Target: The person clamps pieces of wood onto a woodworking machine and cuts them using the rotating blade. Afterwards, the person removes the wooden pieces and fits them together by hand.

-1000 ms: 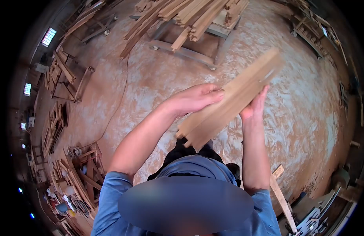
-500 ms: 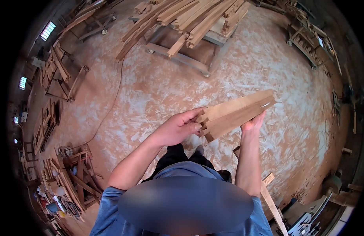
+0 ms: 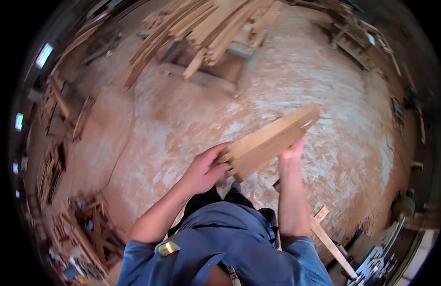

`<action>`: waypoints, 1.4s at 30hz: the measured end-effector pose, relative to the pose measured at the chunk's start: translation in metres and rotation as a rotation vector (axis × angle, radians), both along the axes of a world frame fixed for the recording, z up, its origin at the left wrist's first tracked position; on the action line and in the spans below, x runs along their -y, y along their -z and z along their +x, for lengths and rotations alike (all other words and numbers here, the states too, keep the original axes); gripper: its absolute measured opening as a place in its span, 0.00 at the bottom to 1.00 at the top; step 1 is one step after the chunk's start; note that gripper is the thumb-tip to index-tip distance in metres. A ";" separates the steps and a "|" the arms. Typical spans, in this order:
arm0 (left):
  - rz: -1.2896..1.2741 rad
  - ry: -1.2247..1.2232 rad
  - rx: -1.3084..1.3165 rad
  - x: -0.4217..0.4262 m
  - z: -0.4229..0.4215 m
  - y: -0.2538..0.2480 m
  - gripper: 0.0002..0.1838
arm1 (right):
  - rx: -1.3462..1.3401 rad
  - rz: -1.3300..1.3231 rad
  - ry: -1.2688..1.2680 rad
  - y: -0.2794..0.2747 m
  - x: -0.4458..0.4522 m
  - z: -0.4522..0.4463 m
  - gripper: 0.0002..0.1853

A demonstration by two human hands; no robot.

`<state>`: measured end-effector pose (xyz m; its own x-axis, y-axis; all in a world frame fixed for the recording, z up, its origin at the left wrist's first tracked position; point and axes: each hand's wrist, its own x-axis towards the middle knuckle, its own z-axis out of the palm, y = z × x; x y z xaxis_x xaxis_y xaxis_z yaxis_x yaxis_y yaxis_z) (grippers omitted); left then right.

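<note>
A thick piece of wood [image 3: 270, 143] is held at a slant in front of my body, its far end up to the right. One face is pale and the other browner, and its near left end is cut into notches. My left hand [image 3: 207, 170] wraps round that notched end, thumb on the near side and fingers partly hidden. Beneath the far right part, my right hand [image 3: 294, 147] supports the wood from below; most of its fingers are hidden behind it. A small pale shiny mark shows near the wood's right end.
A cart [image 3: 201, 78] piled with long timber strips [image 3: 215, 26] stands ahead on the dusty floor [image 3: 177, 119]. Wooden frames and scraps [image 3: 87, 233] lie at left. A slanted wooden bar [image 3: 332, 248] and a machine [image 3: 373, 264] are at lower right. A cable [image 3: 122, 152] crosses the floor.
The view has tilted and turned, blurring the surroundings. Both hands and the wood appear slightly farther left, and the left hand lies closer round the notched end.
</note>
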<state>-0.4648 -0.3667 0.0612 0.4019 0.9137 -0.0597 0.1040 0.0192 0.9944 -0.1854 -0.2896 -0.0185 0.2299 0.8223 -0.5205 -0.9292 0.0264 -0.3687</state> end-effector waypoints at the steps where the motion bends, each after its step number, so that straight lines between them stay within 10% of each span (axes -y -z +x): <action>1: 0.011 -0.020 0.007 0.001 0.000 0.004 0.28 | 0.021 -0.013 0.015 0.006 -0.002 0.001 0.39; 6: 0.226 -0.090 -0.310 0.001 -0.041 0.050 0.23 | 0.077 -0.067 0.016 -0.033 0.000 -0.021 0.45; 20: 0.872 0.207 -0.838 -0.049 -0.126 0.071 0.40 | 0.493 0.229 -0.004 -0.039 -0.022 -0.121 0.20; 42: 0.689 0.066 -0.811 -0.098 -0.227 0.138 0.44 | 0.958 0.319 -0.161 -0.071 -0.045 -0.264 0.14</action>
